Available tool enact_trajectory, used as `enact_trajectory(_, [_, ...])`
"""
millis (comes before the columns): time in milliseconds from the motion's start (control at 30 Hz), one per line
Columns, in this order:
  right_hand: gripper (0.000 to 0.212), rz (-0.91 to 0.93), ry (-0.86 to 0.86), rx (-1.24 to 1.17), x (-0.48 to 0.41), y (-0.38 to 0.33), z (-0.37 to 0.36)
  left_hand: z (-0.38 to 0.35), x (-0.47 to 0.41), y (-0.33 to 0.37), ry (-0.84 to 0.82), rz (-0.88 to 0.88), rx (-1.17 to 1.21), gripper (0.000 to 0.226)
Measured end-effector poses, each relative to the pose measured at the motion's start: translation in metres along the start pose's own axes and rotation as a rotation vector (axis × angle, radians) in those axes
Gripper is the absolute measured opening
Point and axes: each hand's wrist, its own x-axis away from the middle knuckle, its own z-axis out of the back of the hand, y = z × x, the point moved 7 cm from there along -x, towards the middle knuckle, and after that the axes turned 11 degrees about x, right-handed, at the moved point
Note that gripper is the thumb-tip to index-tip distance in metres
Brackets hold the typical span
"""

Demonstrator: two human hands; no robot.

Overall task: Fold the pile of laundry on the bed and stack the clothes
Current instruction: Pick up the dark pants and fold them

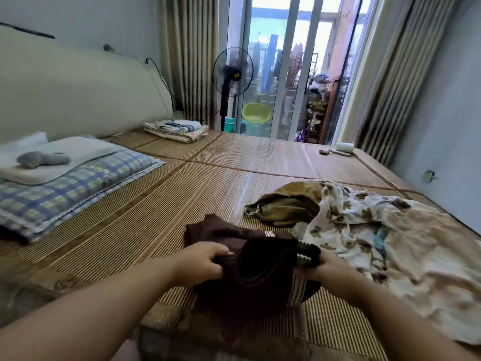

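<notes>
A dark brown garment (pixel 234 290) with striped trim is bunched on the bamboo mat (pixel 161 209) right in front of me. My left hand (pixel 200 261) grips its left edge, fingers curled into the cloth. My right hand (pixel 330 267) grips the right side by the striped band. To the right lies the unfolded pile: an olive-brown garment (pixel 289 204), a white cloth with brown prints (pixel 346 220) and a pale pink cloth (pixel 429 277).
A checked pillow (pixel 73 186) with a white towel and a grey object lies at left. Folded bedding (pixel 177 128) sits at the far end near a standing fan (pixel 233 71). A wall runs along the right; small items (pixel 338 151) lie at the far right corner.
</notes>
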Motion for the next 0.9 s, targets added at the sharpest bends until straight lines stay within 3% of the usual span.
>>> enact_trajectory(133, [0.046,-0.248,-0.139,-0.169,0.014,0.049,-0.038,-0.049,0.006,-0.042,-0.217,0.216,0.220,0.023])
enact_trajectory(267, [0.027,-0.312,-0.224,-0.153,0.012,0.058,-0.046,-0.061,0.014,-0.067,-0.329,0.401,0.365,0.018])
enact_trajectory(433, [0.022,-0.216,-0.073,-0.120,-0.015,0.034,-0.027,-0.033,0.005,-0.066,-0.192,0.411,0.471,0.043])
enact_trajectory(500, [0.028,-0.152,0.050,-0.061,-0.035,0.019,-0.013,-0.010,-0.006,-0.058,-0.108,0.336,0.557,0.034])
enact_trajectory(600, [0.015,-0.055,0.247,0.101,-0.071,-0.003,0.005,0.026,-0.029,-0.056,0.025,0.268,0.617,0.024])
enact_trajectory(733, [0.041,-0.113,0.352,0.219,-0.123,-0.004,0.006,0.052,-0.064,-0.066,0.166,0.292,0.375,0.022])
enact_trajectory(833, [0.058,-0.242,0.246,0.387,-0.148,0.023,-0.014,0.055,-0.085,-0.084,0.266,0.359,-0.040,0.027])
enact_trajectory(900, [0.065,-0.254,0.173,0.471,-0.148,0.032,-0.029,0.047,-0.091,-0.090,0.274,0.363,-0.139,0.039])
